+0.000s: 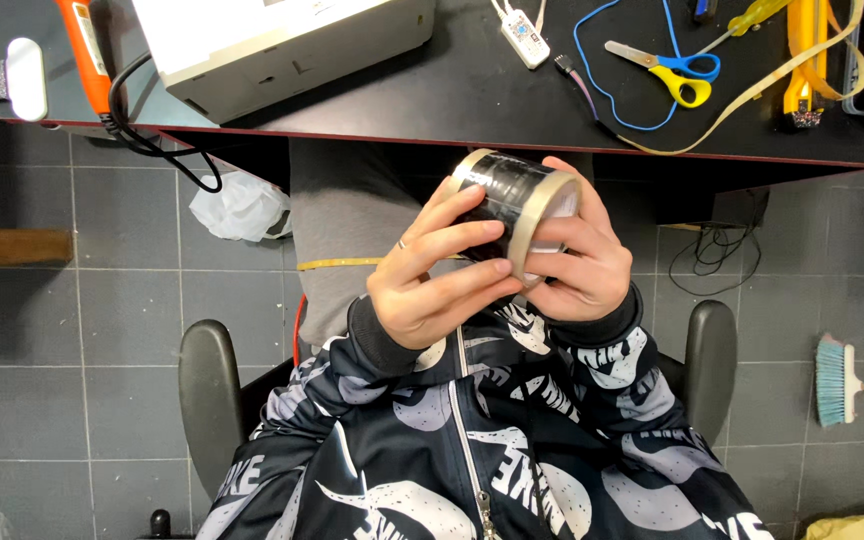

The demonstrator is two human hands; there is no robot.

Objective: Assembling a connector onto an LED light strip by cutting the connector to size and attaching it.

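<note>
Both my hands hold a roll of clear packing tape point(514, 196) on a tan cardboard core, raised in front of my chest. My left hand point(430, 278) wraps its fingers across the roll's dark shiny outer face, a ring on one finger. My right hand point(582, 262) grips the roll's rim and open side from the right. I sit in a chair, wearing a black jacket with grey and white shapes.
A dark desk point(472, 95) runs along the top, holding a white box-shaped machine point(282, 40), blue and yellow scissors point(667, 68), a blue cable point(592, 70), a yellow strap point(802, 60) and an orange tool point(87, 50). A teal brush point(837, 380) lies on the tiled floor at right.
</note>
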